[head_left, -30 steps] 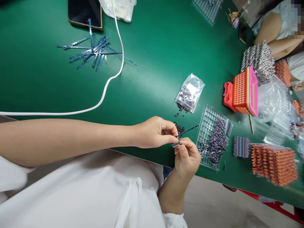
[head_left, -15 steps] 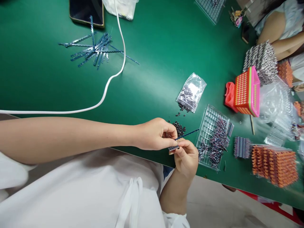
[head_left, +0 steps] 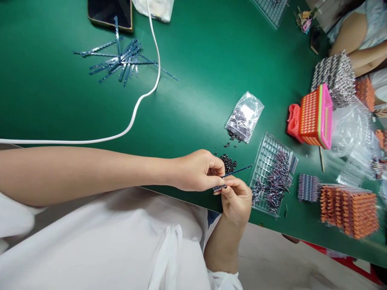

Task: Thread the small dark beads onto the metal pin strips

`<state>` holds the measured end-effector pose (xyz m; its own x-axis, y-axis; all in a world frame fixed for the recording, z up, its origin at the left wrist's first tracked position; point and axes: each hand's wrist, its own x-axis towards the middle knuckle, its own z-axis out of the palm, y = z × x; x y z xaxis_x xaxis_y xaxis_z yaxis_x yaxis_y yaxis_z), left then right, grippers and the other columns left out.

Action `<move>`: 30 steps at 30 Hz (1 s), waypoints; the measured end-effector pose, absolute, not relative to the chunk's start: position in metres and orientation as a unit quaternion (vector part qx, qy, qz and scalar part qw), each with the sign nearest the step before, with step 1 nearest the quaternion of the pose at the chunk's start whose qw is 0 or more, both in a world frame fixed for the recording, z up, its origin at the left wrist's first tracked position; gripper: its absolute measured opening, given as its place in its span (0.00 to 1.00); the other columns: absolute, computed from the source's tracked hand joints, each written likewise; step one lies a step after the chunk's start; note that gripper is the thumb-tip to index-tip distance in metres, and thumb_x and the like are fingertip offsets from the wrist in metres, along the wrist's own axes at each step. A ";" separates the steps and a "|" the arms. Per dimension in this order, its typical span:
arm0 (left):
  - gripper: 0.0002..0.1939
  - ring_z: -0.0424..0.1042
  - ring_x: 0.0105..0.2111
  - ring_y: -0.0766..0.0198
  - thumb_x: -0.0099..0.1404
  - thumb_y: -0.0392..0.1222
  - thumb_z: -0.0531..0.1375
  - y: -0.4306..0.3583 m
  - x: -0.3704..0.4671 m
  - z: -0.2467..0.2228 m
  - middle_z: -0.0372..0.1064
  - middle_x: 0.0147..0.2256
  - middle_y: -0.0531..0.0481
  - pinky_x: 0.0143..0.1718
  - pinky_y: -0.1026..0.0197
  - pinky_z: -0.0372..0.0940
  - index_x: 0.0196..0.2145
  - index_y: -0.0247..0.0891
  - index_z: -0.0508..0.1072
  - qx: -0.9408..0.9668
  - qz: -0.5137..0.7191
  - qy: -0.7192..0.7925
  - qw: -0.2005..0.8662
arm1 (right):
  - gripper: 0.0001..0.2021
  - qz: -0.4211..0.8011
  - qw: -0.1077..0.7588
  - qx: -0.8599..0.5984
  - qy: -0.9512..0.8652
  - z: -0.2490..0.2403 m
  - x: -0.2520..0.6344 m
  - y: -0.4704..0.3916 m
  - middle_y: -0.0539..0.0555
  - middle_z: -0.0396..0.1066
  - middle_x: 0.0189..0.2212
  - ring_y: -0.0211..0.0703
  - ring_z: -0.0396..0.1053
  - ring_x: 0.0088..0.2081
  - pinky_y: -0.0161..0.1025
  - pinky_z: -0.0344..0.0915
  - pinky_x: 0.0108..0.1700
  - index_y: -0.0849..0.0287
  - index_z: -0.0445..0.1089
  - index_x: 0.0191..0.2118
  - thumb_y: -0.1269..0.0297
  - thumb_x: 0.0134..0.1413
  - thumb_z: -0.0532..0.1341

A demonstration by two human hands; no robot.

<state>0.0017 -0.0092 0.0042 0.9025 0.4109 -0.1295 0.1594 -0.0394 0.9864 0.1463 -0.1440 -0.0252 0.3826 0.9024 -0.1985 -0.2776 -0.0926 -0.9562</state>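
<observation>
Both hands meet right at the near edge of the green table [head_left: 187, 117], and the left hand [head_left: 196, 171] has thumb and fingers closed in a pinch grip on a small dark patterned piece [head_left: 219, 187]. In comes the right hand [head_left: 237, 201] from the other side, its grip pinched at the end of that same piece, thumb and fingertips together. Between them a thin blue strip [head_left: 238, 170] slants out towards the clear tray; which fingers have hold of it, I cannot tell. Just beyond the fingers sits a loose heap of dark beads [head_left: 228, 163], and past that a clear plastic bag [head_left: 245, 117] with more beads spilling at its mouth. Beside the right hand lies the clear compartment tray [head_left: 263, 161], piled along one side with dark, spiky pieces [head_left: 276, 173]. Further along, there's a small striped stack [head_left: 308, 187], then a big block of orange pieces [head_left: 349, 209], with an orange and pink basket [head_left: 314, 117] above them in view. Over on the far left, a scatter of blue strips [head_left: 121, 62] fans out by a phone [head_left: 110, 14], and a white cable [head_left: 136, 108] curves past, crossing one strip's end.
</observation>
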 end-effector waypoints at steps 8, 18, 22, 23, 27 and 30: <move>0.09 0.65 0.25 0.68 0.62 0.38 0.58 -0.009 0.002 0.006 0.69 0.23 0.52 0.28 0.66 0.59 0.26 0.33 0.72 0.711 0.082 0.194 0.671 | 0.05 0.492 0.612 -0.555 -0.273 -0.027 0.149 -0.146 0.49 0.73 0.26 0.36 0.72 0.25 0.35 0.75 0.22 0.55 0.78 0.30 0.65 0.46 0.73; 0.10 0.65 0.25 0.68 0.62 0.38 0.58 -0.010 0.000 0.003 0.70 0.23 0.52 0.27 0.66 0.58 0.25 0.34 0.73 0.725 0.088 0.179 0.659 | 0.09 0.496 0.590 -0.577 -0.271 -0.027 0.150 -0.145 0.49 0.73 0.26 0.37 0.72 0.25 0.35 0.75 0.22 0.57 0.77 0.28 0.61 0.43 0.75; 0.09 0.66 0.25 0.68 0.62 0.38 0.58 -0.010 0.000 0.002 0.70 0.24 0.51 0.27 0.66 0.58 0.26 0.33 0.73 0.727 0.091 0.180 0.656 | 0.08 0.499 0.594 -0.571 -0.269 -0.027 0.150 -0.145 0.49 0.73 0.26 0.38 0.73 0.25 0.35 0.75 0.22 0.56 0.77 0.28 0.61 0.43 0.74; 0.09 0.66 0.25 0.68 0.62 0.38 0.58 -0.010 0.000 0.002 0.70 0.24 0.51 0.27 0.66 0.58 0.26 0.33 0.73 0.730 0.093 0.179 0.652 | 0.08 0.500 0.595 -0.567 -0.271 -0.028 0.150 -0.145 0.49 0.73 0.26 0.37 0.73 0.25 0.35 0.75 0.22 0.56 0.77 0.28 0.61 0.43 0.74; 0.09 0.67 0.25 0.67 0.62 0.39 0.58 -0.008 0.002 0.003 0.71 0.24 0.52 0.27 0.66 0.57 0.26 0.34 0.73 0.747 0.094 0.181 0.633 | 0.08 0.493 0.594 -0.572 -0.278 -0.029 0.150 -0.146 0.49 0.73 0.27 0.36 0.72 0.24 0.35 0.74 0.22 0.57 0.76 0.29 0.61 0.45 0.73; 0.09 0.69 0.27 0.66 0.63 0.41 0.58 -0.006 0.003 0.003 0.73 0.26 0.51 0.29 0.66 0.59 0.28 0.34 0.73 0.753 0.081 0.204 0.620 | 0.09 0.469 0.597 -0.591 -0.273 -0.031 0.148 -0.146 0.48 0.73 0.28 0.34 0.70 0.22 0.35 0.72 0.24 0.58 0.76 0.32 0.60 0.48 0.72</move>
<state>0.0029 -0.0059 0.0034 0.9035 0.4083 -0.1308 0.2070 -0.1485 0.9670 0.1476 -0.1456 -0.0307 0.4109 0.8825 -0.2287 -0.2369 -0.1388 -0.9616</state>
